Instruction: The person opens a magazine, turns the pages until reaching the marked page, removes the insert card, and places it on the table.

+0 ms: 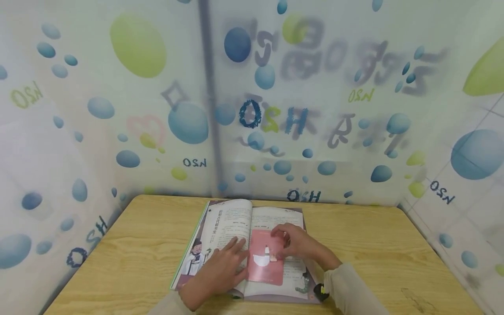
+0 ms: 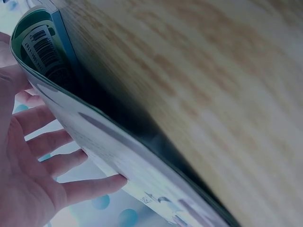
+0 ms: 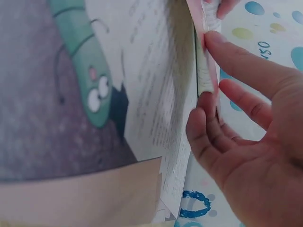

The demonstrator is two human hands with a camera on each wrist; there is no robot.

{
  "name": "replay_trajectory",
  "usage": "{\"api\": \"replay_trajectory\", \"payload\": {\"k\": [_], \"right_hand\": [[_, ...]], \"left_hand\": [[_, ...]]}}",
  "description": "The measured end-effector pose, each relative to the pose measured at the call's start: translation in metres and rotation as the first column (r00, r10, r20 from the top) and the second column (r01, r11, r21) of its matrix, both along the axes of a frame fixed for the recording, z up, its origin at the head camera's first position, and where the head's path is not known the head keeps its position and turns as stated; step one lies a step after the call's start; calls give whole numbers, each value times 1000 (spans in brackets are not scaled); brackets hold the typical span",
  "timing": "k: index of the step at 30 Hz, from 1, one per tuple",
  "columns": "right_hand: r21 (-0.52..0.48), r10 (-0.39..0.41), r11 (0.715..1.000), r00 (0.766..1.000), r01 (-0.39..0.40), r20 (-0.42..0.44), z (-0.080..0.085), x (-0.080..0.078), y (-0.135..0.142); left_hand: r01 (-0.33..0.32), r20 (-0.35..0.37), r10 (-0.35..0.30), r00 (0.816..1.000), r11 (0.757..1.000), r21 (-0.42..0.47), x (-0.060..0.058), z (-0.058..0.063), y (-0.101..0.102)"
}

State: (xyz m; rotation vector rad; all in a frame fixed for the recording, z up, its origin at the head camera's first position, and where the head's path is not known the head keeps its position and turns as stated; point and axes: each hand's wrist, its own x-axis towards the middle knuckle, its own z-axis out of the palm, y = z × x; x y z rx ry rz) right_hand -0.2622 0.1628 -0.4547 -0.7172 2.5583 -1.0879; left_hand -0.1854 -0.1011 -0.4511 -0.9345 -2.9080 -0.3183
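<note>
An open book [image 1: 232, 218] lies on the table, its left page bulging up near the spine. Over its right page is a pink card [image 1: 260, 273] with a white shape printed on it. My right hand [image 1: 295, 243] pinches the card's right side between thumb and curled fingers; the right wrist view shows the hand [image 3: 255, 137] at the card's thin edge. With fingers spread and fairly straight, my left hand [image 1: 222, 267] rests on the left page beside the spine. The left wrist view shows that hand [image 2: 42, 165] against the page and a barcode [image 2: 42, 49] underneath the curved cover.
The wooden table [image 1: 130, 262] extends to both sides of the book. Behind it hangs a pale curtain [image 1: 177, 175] with blue and green dots and lettering. A small dark object with a yellow patch [image 1: 321, 290] sits at my right wrist.
</note>
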Motion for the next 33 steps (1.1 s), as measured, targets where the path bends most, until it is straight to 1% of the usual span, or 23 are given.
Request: {"api": "replay_trajectory", "payload": {"k": [2,7,11,18,21,24,29,33], "right_hand": [[-47,19,999,1000,-18,18,-1,-1,3],[-150,45,988,995,-31,85,0,-2,10],[-186,54,982,993,-33,108,1,-2,12],[-246,56,969,988,-20,141,5,0,16],[-271,71,962,988,-32,134,7,1,19],[-273,67,962,990,-31,123,9,2,24],[-250,15,968,996,7,86,14,3,36],[-257,-7,966,999,18,42,17,3,47]], "left_hand": [[-3,8,3,1000,1000,-5,0,0,0],[-9,34,9,999,1000,-17,-1,0,-1],[-9,41,10,999,1000,-20,-1,1,-1],[-9,23,10,1000,1000,-18,-1,1,-1],[-6,17,6,1000,1000,-18,-1,0,-1],[-3,17,3,1000,1000,-15,-1,0,0],[-2,11,2,1000,1000,-21,0,2,0],[1,9,-1,1000,1000,-29,0,4,0]]}}
